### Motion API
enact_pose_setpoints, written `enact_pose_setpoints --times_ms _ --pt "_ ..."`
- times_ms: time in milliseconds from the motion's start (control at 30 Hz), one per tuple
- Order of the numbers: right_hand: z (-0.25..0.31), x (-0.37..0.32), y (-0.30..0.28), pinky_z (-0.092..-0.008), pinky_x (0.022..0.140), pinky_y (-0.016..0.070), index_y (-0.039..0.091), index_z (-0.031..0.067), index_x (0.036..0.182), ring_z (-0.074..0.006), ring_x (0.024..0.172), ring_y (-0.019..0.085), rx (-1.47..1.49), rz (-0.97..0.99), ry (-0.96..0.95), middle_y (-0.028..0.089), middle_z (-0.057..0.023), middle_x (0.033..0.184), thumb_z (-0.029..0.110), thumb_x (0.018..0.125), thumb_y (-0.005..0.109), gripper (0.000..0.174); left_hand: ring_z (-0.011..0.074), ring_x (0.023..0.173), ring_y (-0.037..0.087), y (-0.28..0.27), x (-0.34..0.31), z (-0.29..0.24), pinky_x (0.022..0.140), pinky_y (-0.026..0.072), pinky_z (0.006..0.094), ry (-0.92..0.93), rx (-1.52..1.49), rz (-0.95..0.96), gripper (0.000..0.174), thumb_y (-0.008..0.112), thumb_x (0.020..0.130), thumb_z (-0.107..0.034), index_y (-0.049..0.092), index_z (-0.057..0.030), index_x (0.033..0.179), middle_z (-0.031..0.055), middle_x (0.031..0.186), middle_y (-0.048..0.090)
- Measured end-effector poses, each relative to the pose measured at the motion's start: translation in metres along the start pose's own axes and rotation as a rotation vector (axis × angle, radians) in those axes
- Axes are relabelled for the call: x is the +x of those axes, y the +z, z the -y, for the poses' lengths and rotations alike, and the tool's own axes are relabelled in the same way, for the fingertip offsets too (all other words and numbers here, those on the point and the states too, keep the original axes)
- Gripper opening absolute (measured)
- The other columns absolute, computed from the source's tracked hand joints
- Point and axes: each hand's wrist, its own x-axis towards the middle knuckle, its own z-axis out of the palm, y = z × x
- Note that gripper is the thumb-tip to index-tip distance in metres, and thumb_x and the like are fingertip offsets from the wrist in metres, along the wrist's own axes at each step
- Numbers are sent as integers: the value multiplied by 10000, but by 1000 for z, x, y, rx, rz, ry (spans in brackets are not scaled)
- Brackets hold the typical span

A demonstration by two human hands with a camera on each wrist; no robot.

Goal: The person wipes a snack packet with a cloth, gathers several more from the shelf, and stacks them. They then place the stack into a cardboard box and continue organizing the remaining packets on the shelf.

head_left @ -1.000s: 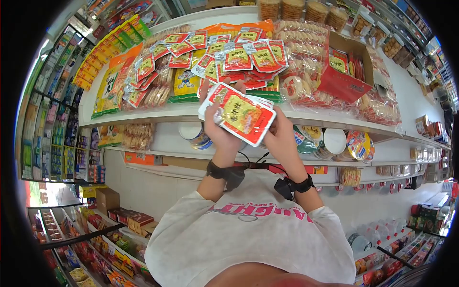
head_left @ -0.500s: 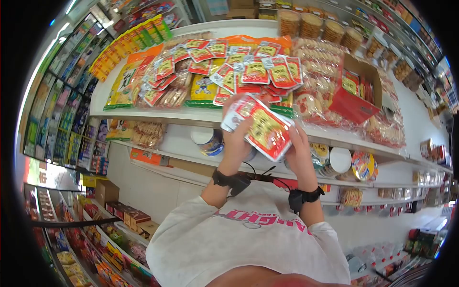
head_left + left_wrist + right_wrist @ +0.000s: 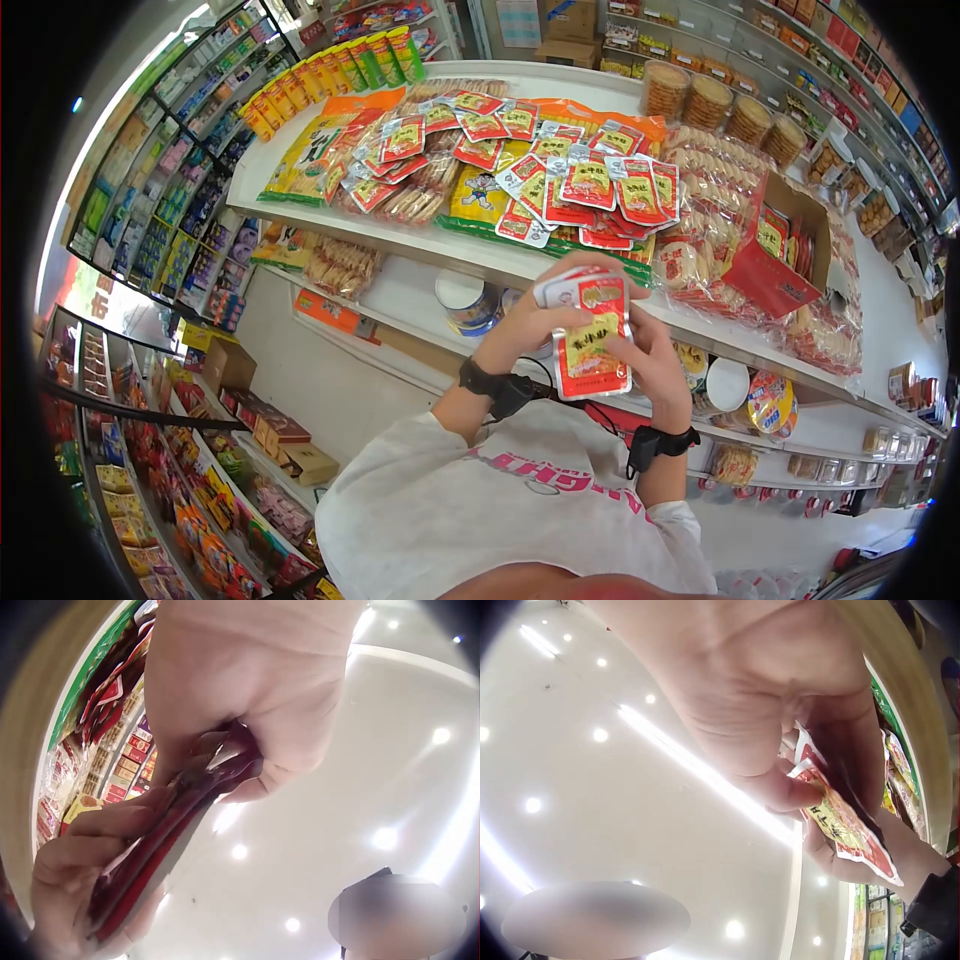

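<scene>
Held between the hands, just in front of the white shelf (image 3: 400, 240): small stack of red-and-white snack sachets (image 3: 592, 362), printed face showing. Gripped at upper left by left hand (image 3: 525, 325), thumb across the front; pinched at the right edge by right hand (image 3: 657, 362). Beyond the hands: loose pile of matching sachets (image 3: 590, 185), partly over yellow cartoon-printed bag (image 3: 478, 197). Beyond and right of the right hand: open red carton (image 3: 765, 278), clear-wrapped round crackers (image 3: 705, 160) alongside.

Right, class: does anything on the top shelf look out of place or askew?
The loose red snack sachets lie heaped at odd angles over larger snack bags, while the yellow and green packets at back left stand in a row.
</scene>
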Motion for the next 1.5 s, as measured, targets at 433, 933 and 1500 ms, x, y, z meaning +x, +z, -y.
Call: enact_pose_setpoints --times_ms 433,933,1500 --pt "-8 0 5 -264 767 595 609 -22 1294 -96 911 715 -89 -151 -32 732 -72 1107 138 968 765 395 262 1346 587 -32 6 -3 1149 446 394 216 434 -64 582 666 981 -189 479 -23 1507 184 1442 610" --pt "-5 -15 -5 -262 786 585 630 -31 1261 -95 913 706 -172 -223 -59 737 -77 1110 128 966 756 358 589 1519 147 -268 10 -119 1173 207 749 44 2063 -1139 1090 827 741 -280 242 -147 1650 296 1649 234" --pt "-4 -15 2 -271 832 575 636 -27 1257 -95 956 692 -132 -256 -65 730 -73 1124 142 975 750 348 422 1007 648 -257 -5 -131 846 536 515 269 2011 -969 372 590 996 -93 637 -100 1365 209 1095 673"
